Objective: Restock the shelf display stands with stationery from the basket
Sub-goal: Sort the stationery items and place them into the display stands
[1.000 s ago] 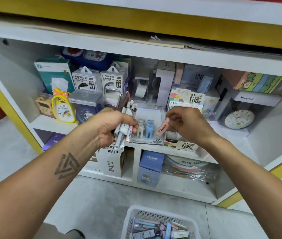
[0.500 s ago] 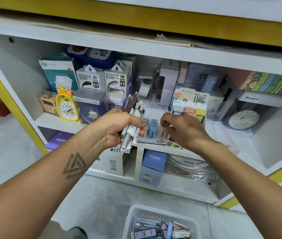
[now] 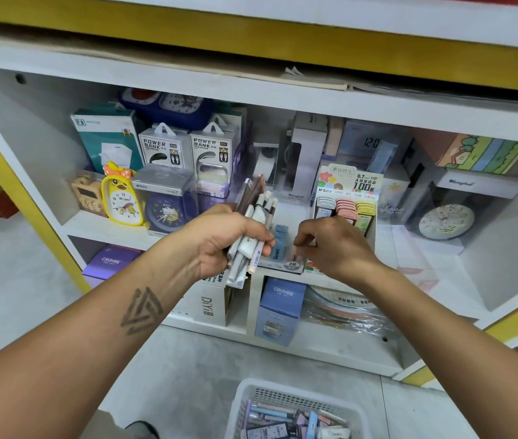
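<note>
Head view: one camera, looking down at both hands before the shelf.
Left hand (image 3: pixel 219 242): fingers curled round a bundle of pens (image 3: pixel 253 236), kept as ready stock.
Right hand (image 3: pixel 335 245): fingers bent down at the lead display stand (image 3: pixel 344 204); what they pinch, if anything, cannot be told.
Basket (image 3: pixel 251 394): on the floor below, stationery inside.
Counts: two power bank boxes (image 3: pixel 188 147); three coloured rows in the stand.

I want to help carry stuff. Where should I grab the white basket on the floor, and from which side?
Grab the white basket by its top rim, coming straight down from above. It sits upright and open on the floor, and the rim is the bare part; the inside is packed with stationery, so hook your fingers over the edge. Probably use both hands.
</note>
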Demonstrator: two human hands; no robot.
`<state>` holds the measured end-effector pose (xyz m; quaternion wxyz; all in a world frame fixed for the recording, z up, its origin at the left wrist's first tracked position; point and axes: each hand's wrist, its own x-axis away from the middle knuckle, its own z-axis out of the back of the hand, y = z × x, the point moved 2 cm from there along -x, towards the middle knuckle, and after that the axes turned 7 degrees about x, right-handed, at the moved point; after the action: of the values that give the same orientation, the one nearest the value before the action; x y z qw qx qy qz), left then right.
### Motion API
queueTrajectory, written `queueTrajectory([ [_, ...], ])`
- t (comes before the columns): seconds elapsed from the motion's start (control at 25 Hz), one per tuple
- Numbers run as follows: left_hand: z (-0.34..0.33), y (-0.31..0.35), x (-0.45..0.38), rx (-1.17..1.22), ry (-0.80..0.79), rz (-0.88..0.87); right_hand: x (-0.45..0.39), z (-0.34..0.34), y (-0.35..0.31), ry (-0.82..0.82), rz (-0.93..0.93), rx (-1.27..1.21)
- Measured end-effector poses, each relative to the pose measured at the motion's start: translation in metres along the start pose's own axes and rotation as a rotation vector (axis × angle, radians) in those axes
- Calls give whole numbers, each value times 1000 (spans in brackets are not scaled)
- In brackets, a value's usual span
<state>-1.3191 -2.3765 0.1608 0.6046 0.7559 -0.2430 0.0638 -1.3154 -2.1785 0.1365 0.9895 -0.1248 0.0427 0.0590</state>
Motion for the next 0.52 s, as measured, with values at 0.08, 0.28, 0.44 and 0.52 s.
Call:
queueTrajectory([
  [0.08, -3, -2, 0, 0, -21, -1, 3, 1, -2, -20, 0, 22],
  [0.28, -16, -5, -1, 21, -105, 6, 2, 25, 3, 32, -70, -451],
  [0.44, -33, -8, -1, 37, -199, 3, 6, 34, 5, 7, -223, -1064],
  [0.52, -40, -10, -2, 62, -246, 13, 8, 39, 11, 28, -273, -1172],
])
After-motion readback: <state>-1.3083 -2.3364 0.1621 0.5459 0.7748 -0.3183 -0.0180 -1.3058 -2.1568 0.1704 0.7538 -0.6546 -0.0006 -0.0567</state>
